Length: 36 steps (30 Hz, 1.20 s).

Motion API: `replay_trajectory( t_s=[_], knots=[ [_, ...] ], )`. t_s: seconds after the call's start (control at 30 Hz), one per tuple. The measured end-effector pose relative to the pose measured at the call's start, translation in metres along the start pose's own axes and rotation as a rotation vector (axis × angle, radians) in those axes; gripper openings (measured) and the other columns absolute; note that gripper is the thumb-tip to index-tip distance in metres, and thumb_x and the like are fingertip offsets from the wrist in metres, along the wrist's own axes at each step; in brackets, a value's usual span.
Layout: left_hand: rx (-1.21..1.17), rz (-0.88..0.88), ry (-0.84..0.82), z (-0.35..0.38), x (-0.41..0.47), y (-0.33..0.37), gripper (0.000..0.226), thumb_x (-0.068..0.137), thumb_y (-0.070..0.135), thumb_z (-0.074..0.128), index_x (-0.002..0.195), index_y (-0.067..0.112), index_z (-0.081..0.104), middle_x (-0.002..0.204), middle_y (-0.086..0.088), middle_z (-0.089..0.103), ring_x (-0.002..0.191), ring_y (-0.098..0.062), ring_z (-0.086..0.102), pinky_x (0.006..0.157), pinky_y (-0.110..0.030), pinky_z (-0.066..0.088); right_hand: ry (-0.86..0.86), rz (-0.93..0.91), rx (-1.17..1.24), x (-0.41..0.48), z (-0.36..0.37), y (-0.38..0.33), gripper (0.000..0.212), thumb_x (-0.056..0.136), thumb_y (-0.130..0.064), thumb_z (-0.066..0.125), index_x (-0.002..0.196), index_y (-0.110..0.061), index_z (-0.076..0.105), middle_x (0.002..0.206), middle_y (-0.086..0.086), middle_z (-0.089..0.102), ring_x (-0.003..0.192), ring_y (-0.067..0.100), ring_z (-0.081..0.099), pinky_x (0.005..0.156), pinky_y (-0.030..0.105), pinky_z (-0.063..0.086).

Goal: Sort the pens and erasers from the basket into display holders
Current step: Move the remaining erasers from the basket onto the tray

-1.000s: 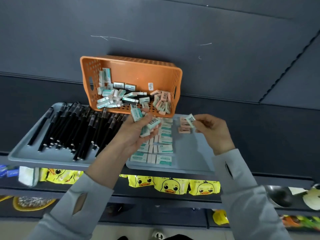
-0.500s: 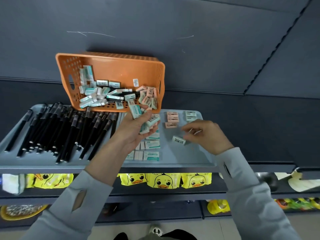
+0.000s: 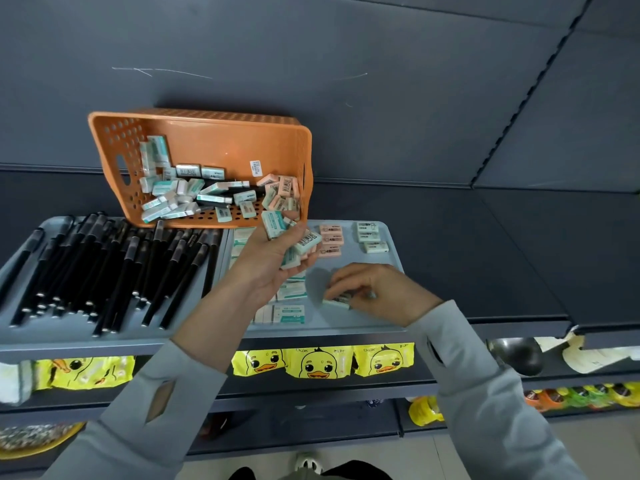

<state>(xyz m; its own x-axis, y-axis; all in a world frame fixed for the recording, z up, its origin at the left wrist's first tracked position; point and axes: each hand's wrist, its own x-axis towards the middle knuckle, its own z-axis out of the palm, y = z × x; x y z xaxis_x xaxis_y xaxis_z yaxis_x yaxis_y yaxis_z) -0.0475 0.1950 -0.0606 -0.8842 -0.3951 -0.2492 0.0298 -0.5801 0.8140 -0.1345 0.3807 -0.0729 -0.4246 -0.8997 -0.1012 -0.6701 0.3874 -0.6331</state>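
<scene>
Pressing a mint-sleeved eraser (image 3: 337, 301) onto the grey plastic tray (image 3: 367, 323), the right hand (image 3: 375, 294) has dropped nearer the front edge than half a second ago, its grip pinched on it. The left hand (image 3: 277, 261) cups several boxy erasers before the tilted, perforated orange basket (image 3: 207, 133); black pens (image 3: 104, 268) fill the neighbouring tray.

Dark grey metal shelf (image 3: 485, 258) carrying two trays and a basket

A perforated orange plastic basket (image 3: 207, 140) sits at the back against the wall, tilted forward. In front of it and to its left lies a shallow grey plastic tray (image 3: 31, 336) of black pens; just right of that tray, below the basket's right end, lies a second grey tray (image 3: 391, 237) of erasers.
</scene>
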Motion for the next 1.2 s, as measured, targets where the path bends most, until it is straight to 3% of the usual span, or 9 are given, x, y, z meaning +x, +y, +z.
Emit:
replay_trajectory(
  t_s=[0.1, 0.27, 0.4, 0.57, 0.7, 0.8, 1.0, 1.07, 1.2],
  knots=[
    [0.009, -0.002, -0.017, 0.001, 0.0, -0.003, 0.018, 0.091, 0.01, 0.062, 0.106, 0.018, 0.056, 0.08, 0.0, 0.074, 0.076, -0.018, 0.072, 0.061, -0.028, 0.058, 0.146, 0.019, -0.055, -0.005, 0.0, 0.005, 0.027, 0.084, -0.004, 0.069, 0.099, -0.025, 0.078, 0.098, -0.007, 0.068, 0.088, 0.005, 0.061, 0.081, 0.014, 0.046],
    [0.021, -0.02, -0.041, 0.006, 0.002, -0.012, 0.024, 0.092, 0.01, 0.062, 0.113, 0.017, 0.054, 0.082, 0.0, 0.074, 0.084, -0.023, 0.071, 0.062, -0.03, 0.058, 0.248, 0.072, -0.111, -0.009, 0.006, -0.001, 0.013, 0.075, -0.031, 0.08, 0.085, -0.026, 0.075, 0.089, -0.009, 0.064, 0.081, 0.005, 0.061, 0.078, 0.025, 0.051],
    [0.035, -0.02, -0.065, 0.01, 0.003, -0.014, 0.024, 0.092, 0.01, 0.062, 0.112, 0.018, 0.053, 0.081, 0.001, 0.075, 0.081, -0.021, 0.072, 0.065, -0.03, 0.059, 0.315, 0.08, -0.141, -0.004, 0.017, -0.003, 0.006, 0.077, -0.02, 0.075, 0.078, -0.022, 0.07, 0.081, -0.007, 0.066, 0.073, 0.009, 0.061, 0.075, 0.034, 0.053],
    [0.017, -0.018, -0.049, 0.009, 0.002, -0.012, 0.024, 0.091, 0.01, 0.063, 0.112, 0.018, 0.055, 0.081, 0.001, 0.075, 0.079, -0.018, 0.072, 0.061, -0.029, 0.057, 0.583, 0.407, -0.268, -0.017, -0.002, 0.026, 0.016, 0.082, -0.033, 0.07, 0.082, -0.017, 0.066, 0.079, -0.003, 0.069, 0.078, 0.022, 0.064, 0.073, 0.031, 0.049],
    [0.009, -0.029, -0.039, 0.01, 0.002, -0.015, 0.021, 0.091, 0.009, 0.062, 0.109, 0.018, 0.056, 0.083, -0.002, 0.075, 0.08, -0.021, 0.072, 0.062, -0.03, 0.057, 0.543, 0.317, -0.249, -0.019, -0.008, 0.03, 0.008, 0.083, -0.019, 0.07, 0.091, -0.019, 0.073, 0.091, -0.001, 0.069, 0.085, 0.021, 0.065, 0.077, 0.034, 0.051],
    [0.018, -0.034, -0.033, 0.012, 0.003, -0.017, 0.018, 0.091, 0.009, 0.062, 0.105, 0.018, 0.057, 0.087, -0.004, 0.075, 0.084, -0.024, 0.072, 0.062, -0.031, 0.057, 0.465, 0.225, -0.28, -0.014, -0.011, 0.037, 0.023, 0.077, -0.007, 0.073, 0.098, -0.017, 0.075, 0.104, 0.003, 0.064, 0.092, 0.022, 0.063, 0.08, 0.03, 0.048],
    [0.066, 0.014, -0.049, 0.016, -0.001, -0.016, 0.022, 0.092, 0.009, 0.061, 0.112, 0.016, 0.055, 0.09, -0.004, 0.072, 0.077, -0.018, 0.071, 0.067, -0.032, 0.06, 0.643, 0.301, -0.307, 0.008, -0.009, 0.031, 0.015, 0.081, -0.022, 0.075, 0.091, -0.012, 0.073, 0.091, 0.007, 0.065, 0.078, 0.026, 0.065, 0.07, 0.029, 0.048],
    [0.092, 0.046, -0.028, 0.018, -0.001, -0.016, 0.026, 0.092, 0.009, 0.062, 0.116, 0.014, 0.054, 0.095, -0.007, 0.07, 0.075, -0.017, 0.071, 0.067, -0.032, 0.06, 0.737, 0.248, -0.099, 0.013, -0.01, 0.011, 0.015, 0.086, -0.029, 0.07, 0.088, -0.014, 0.072, 0.083, 0.003, 0.068, 0.072, 0.021, 0.066, 0.066, 0.03, 0.052],
    [0.24, 0.14, 0.054, 0.024, 0.003, -0.021, 0.024, 0.094, 0.015, 0.061, 0.116, 0.015, 0.054, 0.105, -0.011, 0.064, 0.084, -0.017, 0.065, 0.063, -0.026, 0.057, 0.477, 0.151, 0.544, 0.029, -0.005, -0.028, 0.018, 0.085, -0.018, 0.073, 0.099, -0.01, 0.064, 0.081, 0.015, 0.071, 0.064, 0.018, 0.064, 0.059, 0.026, 0.055]
  ],
)
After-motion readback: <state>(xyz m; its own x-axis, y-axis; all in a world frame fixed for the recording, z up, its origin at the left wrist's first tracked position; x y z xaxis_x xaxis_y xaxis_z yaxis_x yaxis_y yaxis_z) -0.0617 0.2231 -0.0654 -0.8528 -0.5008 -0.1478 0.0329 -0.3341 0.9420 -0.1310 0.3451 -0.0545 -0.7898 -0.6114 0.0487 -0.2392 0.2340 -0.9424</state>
